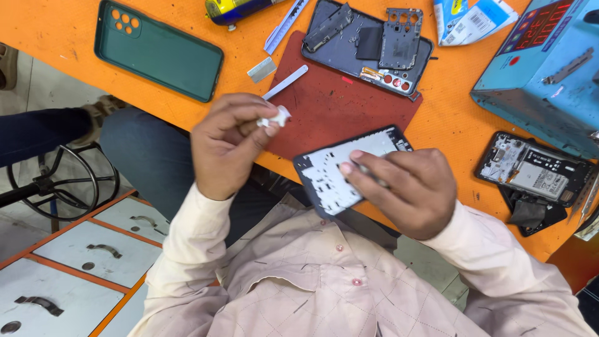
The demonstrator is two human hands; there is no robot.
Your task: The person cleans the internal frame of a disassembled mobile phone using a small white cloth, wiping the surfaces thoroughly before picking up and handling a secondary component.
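Both hands work just above my shirt (pixel 312 274). My left hand (pixel 228 146) pinches a small white wad (pixel 276 118) in closed fingertips; my right hand (pixel 405 187), at three o'clock of it, grips a phone frame (pixel 340 168) over the orange table (pixel 62 31) edge.

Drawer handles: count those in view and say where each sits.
3, all on the white drawers at lower left: the bottom handle near the corner, the middle handle above it, and the top handle beside the sleeve. Others may be hidden outside the frame.
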